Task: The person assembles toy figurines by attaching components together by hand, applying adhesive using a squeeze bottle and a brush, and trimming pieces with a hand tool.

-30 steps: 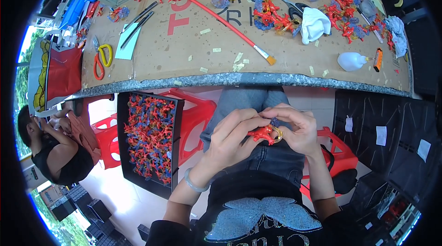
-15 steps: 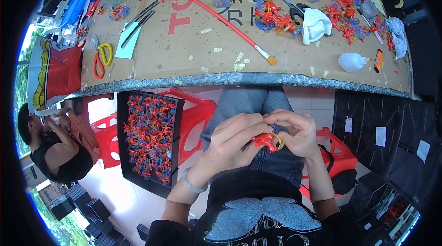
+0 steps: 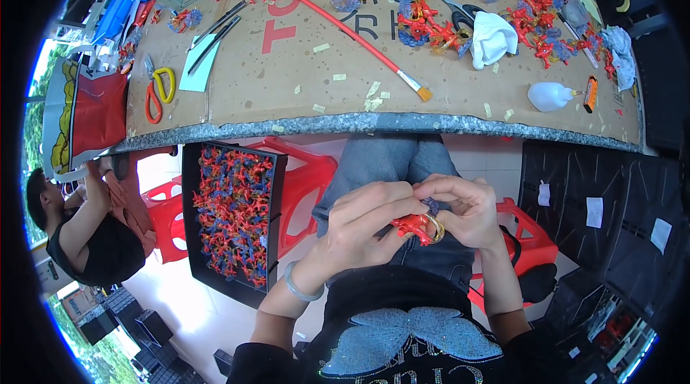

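Note:
Above my lap, both hands are closed around a small red figurine [image 3: 412,226] with clear yellow and blue-purple parts. My left hand [image 3: 365,220] grips its red body from the left. Pinched in my right hand [image 3: 460,210] is the side with the yellow curved piece [image 3: 437,229] and the purplish piece [image 3: 431,204]. Fingers cover part of the figurine, so how its pieces join is hidden. To the left, a black tray [image 3: 276,197] stands filled with many similar red, blue and yellow figurines [image 3: 233,211].
Ahead is a cardboard-covered table [image 3: 287,96] with a stone edge. On it lie a red-handled brush [image 3: 359,43], scissors [image 3: 159,89], tweezers [image 3: 212,46], a white squeeze bottle [image 3: 550,96], a white cloth [image 3: 493,40] and more figurines. Another person [image 3: 90,233] sits at far left beside a bag [image 3: 93,111].
The figurine has tilted slightly between my hands, and my fingers have shifted a little around it. At far left, the other person has raised an arm toward the bag.

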`<state>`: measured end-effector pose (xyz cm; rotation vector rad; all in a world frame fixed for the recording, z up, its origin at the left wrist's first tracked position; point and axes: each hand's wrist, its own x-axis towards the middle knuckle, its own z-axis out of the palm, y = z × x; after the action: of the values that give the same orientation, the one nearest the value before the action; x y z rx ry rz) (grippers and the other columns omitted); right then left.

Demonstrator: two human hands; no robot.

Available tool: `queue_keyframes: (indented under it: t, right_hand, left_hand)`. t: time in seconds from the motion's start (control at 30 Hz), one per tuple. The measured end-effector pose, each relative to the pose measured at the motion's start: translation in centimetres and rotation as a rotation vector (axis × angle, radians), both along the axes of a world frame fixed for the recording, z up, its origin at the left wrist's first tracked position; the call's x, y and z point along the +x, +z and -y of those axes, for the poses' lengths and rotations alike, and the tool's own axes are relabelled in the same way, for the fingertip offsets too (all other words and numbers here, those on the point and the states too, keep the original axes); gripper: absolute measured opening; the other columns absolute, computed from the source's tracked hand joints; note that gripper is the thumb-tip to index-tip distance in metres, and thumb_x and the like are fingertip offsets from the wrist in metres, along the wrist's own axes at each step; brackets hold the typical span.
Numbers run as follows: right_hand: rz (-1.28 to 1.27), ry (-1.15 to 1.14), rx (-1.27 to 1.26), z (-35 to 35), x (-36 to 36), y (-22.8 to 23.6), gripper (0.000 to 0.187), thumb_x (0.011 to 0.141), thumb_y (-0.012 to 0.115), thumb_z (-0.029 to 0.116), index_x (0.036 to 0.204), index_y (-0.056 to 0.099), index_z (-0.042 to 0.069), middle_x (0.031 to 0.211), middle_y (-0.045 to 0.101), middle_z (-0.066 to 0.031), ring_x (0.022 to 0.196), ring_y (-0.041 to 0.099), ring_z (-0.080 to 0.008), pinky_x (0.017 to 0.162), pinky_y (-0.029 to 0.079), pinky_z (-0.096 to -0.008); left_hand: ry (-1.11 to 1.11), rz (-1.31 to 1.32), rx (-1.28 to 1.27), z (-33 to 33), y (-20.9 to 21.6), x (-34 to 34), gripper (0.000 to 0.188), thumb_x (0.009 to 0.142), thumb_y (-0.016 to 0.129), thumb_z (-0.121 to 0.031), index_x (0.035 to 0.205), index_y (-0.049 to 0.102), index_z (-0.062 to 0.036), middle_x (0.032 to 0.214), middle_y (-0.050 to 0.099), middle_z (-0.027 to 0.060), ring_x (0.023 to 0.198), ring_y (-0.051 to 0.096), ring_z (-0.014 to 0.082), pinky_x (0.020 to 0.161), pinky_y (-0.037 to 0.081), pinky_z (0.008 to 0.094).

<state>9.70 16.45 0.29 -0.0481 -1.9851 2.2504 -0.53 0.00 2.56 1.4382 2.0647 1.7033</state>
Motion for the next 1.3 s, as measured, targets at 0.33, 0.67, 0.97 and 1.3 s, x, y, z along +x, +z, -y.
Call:
queue_keyframes:
  t: [0.33,0.67,0.97,1.3]
  right_hand:
    - [0.003,0.016,0.000,0.0,0.1,0.3,0.037,0.070,0.074,-0.005,0.106,0.064,-0.005,0.100,0.069,-0.0120,0.095,0.068,-0.0200,0.083,0.054,-0.0269]
    - [-0.001,0.021,0.019,0.0,0.2,0.5,0.038,0.070,0.077,0.001,0.106,0.064,-0.004,0.099,0.070,-0.0114,0.094,0.069,-0.0197,0.080,0.054,-0.0260]
    - [-0.005,0.028,0.019,-0.2,-0.1,0.5,0.038,0.071,0.078,0.005,0.105,0.065,-0.004,0.096,0.071,-0.0112,0.091,0.070,-0.0195,0.078,0.054,-0.0257]
    - [-0.011,-0.171,0.345,1.4,-0.6,4.2,0.045,0.059,0.087,0.011,0.097,0.066,-0.003,0.080,0.069,-0.0088,0.067,0.067,-0.0129,0.060,0.052,-0.0245]
  left_hand:
    - [-0.044,0.090,0.004,0.2,0.2,-0.3,0.035,0.057,0.078,0.000,0.091,0.070,-0.0040,0.090,0.065,0.0106,0.078,0.066,0.0219,0.064,0.054,0.0287]
    - [-0.047,0.139,0.019,0.3,0.1,0.0,0.033,0.059,0.078,-0.001,0.091,0.071,-0.0043,0.091,0.064,0.0096,0.076,0.066,0.0191,0.064,0.053,0.0272]
    - [-0.056,0.183,0.019,0.3,-0.2,-0.1,0.031,0.061,0.078,-0.001,0.092,0.071,-0.0040,0.091,0.064,0.0088,0.068,0.061,0.0133,0.059,0.050,0.0236]
    - [-0.147,0.551,0.219,0.6,-1.9,-0.5,0.029,0.068,0.081,-0.011,0.092,0.067,-0.0008,0.095,0.060,0.0109,0.080,0.060,0.0165,0.069,0.049,0.0252]
